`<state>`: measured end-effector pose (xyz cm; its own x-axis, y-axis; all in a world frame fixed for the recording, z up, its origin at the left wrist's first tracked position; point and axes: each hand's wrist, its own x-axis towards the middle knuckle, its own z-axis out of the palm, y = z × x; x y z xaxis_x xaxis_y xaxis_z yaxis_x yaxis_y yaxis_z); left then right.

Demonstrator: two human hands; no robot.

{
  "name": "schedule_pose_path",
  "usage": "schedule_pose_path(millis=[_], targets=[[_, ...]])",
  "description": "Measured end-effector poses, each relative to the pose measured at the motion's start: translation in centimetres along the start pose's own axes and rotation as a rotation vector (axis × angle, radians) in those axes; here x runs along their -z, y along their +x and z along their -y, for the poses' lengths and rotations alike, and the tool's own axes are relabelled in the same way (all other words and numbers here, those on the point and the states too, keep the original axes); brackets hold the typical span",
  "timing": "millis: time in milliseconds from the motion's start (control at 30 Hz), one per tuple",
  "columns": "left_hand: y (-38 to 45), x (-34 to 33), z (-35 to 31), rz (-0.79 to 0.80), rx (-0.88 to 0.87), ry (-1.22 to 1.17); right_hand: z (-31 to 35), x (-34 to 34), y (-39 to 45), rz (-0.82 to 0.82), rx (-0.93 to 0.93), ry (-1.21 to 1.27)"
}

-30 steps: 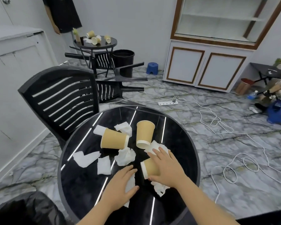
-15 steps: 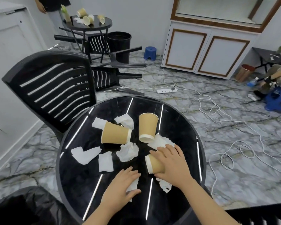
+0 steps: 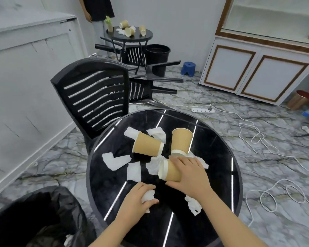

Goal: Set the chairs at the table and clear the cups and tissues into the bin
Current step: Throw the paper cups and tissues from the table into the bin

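- The right hand [image 3: 189, 177] lies over a tan paper cup with a white rim [image 3: 169, 171] that is on its side on the round black glossy tabletop [image 3: 221, 157]; its fingers [image 3: 181, 160] curl over the top of the cup and the thumb is under it, so the hand grasps the cup.
- The left hand [image 3: 137, 200] is near the front of the tabletop, and its fingers are clenched around a crumpled white tissue [image 3: 147, 196].
- A second tan paper cup [image 3: 147, 144] lies on its side just behind, with its open end toward the right.
- A third tan paper cup [image 3: 181, 141] stands upside down near the middle of the tabletop.
- Several loose white tissues lie around the cups: a flat bent one [image 3: 115, 160] at the left, a small square one [image 3: 134, 172] beside it, and a crumpled one [image 3: 194, 205] just under the right forearm.
- A black plastic chair with a slatted back [image 3: 96, 91] stands upright against the far-left edge of the tabletop.
- A second black chair [image 3: 150, 84] lies tipped over on the marble floor behind.
- A bin lined with a black plastic bag [image 3: 43, 216] is at the lower left, beside the table.
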<state>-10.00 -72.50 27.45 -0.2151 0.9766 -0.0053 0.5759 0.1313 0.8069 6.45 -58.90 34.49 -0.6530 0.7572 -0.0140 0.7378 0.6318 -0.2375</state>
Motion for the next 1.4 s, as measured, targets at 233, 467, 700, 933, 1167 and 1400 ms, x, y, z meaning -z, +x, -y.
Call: schedule_pose_path(millis=[233, 467, 700, 933, 1167, 1400], targets=[[-5.8, 6.4, 2.0, -0.328, 0.193, -0.067, 9.6, -1.8, 3.1, 0.026, 0.281, 0.060], [-15.9, 13.2, 6.8, -0.701, 0.375, -0.001, 23.3, -6.1, 3.2, 0.210, 0.606, 0.063], [-24.3, 16.5, 12.7, -0.900, 0.612, -0.069, 33.5, -13.4, 1.4, 0.394, 0.671, 0.086], [-26.2, 17.4, 20.4, -0.852, 0.733, -0.037, 37.5, -22.8, 2.7, 0.502, 0.615, 0.013], [-26.5, 15.5, 26.2, -0.724, 0.973, 0.092, 37.4, -29.9, 4.2, 0.626, 0.548, 0.022], [-27.9, 14.6, 25.5, -0.823, 1.057, 0.034, 34.3, -28.5, 3.4, 0.662, 0.518, 0.028]])
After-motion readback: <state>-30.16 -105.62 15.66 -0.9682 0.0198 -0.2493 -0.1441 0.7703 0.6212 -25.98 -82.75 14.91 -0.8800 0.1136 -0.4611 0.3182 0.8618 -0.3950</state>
